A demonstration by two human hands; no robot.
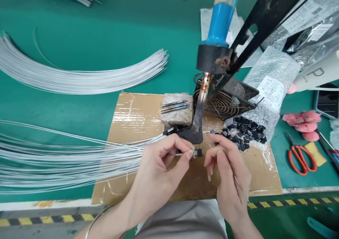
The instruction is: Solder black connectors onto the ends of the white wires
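Observation:
My left hand [164, 172] is closed, thumb and forefinger pinching the end of a white wire. A small black connector [197, 152] sticks out just past those fingertips. My right hand [233, 175] is a short way to the right, fingers curled around a thin silvery wire [239, 186] that runs across the palm. Above and between the hands, the bare metal tip of a soldering iron [201, 103] points down from its black stand arm [261, 23]. More white wires [111, 157] pass under and beside my left hand, some ending in black pieces near the iron's base.
Loose black connectors [246, 131] lie heaped by a bubble-wrap bag [275, 73]. Thin rods rest on a wrapped block [176, 117], beside a small fan [227, 101]. Cardboard [127, 115] covers the work spot. Orange-handled scissors [300, 159] lie right; another wire bundle [87, 80] lies left.

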